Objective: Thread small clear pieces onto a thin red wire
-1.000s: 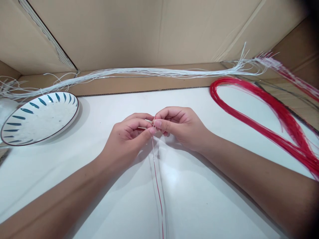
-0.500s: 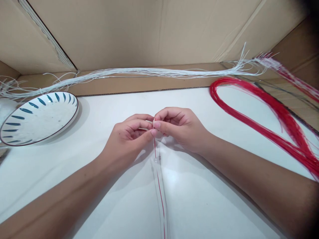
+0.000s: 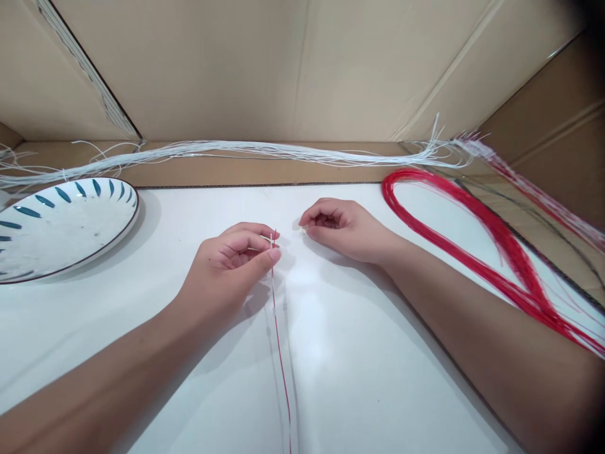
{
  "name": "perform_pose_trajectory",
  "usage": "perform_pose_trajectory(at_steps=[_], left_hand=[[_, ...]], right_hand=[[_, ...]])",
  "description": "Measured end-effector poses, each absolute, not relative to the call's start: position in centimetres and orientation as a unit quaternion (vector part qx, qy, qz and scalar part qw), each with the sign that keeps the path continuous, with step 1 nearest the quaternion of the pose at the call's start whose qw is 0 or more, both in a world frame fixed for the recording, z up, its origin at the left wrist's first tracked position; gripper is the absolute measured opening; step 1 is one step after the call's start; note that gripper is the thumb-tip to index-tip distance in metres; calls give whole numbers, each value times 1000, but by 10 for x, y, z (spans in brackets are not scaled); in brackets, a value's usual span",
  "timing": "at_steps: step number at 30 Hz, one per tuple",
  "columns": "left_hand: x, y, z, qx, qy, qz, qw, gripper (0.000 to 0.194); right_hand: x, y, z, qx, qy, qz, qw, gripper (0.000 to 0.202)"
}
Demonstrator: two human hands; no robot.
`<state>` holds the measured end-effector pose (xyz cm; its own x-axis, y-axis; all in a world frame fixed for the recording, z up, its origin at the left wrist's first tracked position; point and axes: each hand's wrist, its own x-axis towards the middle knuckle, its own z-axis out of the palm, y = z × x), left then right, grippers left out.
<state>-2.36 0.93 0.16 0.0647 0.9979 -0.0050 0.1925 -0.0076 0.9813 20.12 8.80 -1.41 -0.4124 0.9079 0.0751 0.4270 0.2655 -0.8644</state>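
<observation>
Pinching a thin red strand [image 3: 278, 345] and white tip [image 3: 271, 239] are the left fingers [image 3: 273, 255], the grip of the right fingers [image 3: 316, 207] unclear.

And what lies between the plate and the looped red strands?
In the head view, going rightward from the plate: the left hand pinching thin red and white strands, then a small pale piece and the right hand.

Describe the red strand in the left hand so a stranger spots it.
Over the white tabletop, find the left hand. The red strand runs down from its thumb to the picture's bottom edge. Unlike the thick, looped red bundle, it is thin and nearly straight.
</observation>
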Motion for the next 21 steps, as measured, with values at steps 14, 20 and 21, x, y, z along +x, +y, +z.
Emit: perform_pose_trajectory(at_steps=[14,20,21], left_hand=[[-23,10,5,572,523,434,460,22],[-27,11,1,573,498,421,497,26],[-28,11,0,568,493,421,506,26]], right_hand=[[201,91,-15,-438,-824,270,239,12],[198,88,-14,-436,-822,271,248,11],[198,88,-13,-435,-818,282,250,10]])
